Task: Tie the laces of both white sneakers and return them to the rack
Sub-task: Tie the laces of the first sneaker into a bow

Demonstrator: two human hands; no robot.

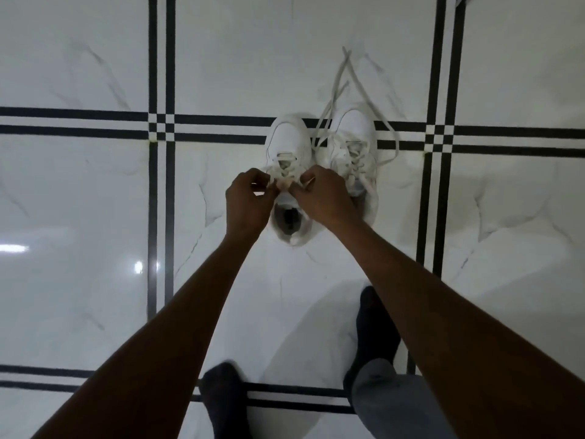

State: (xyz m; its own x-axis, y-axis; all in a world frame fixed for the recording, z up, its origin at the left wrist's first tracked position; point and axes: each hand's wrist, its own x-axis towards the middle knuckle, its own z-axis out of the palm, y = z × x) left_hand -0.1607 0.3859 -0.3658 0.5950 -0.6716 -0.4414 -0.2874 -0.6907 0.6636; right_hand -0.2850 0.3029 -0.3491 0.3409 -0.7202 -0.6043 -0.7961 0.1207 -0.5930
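Two white sneakers stand side by side on the tiled floor, toes pointing away from me. Over the left sneaker my left hand and my right hand meet above its tongue, each pinching a piece of its lace. The lace ends there are mostly hidden by my fingers. The right sneaker has loose laces trailing out across the floor beyond its toe and to its right side.
The floor is glossy white marble tile with double black stripes crossing it. My feet in dark socks stand close behind the shoes, the right foot nearer them. No rack is in view.
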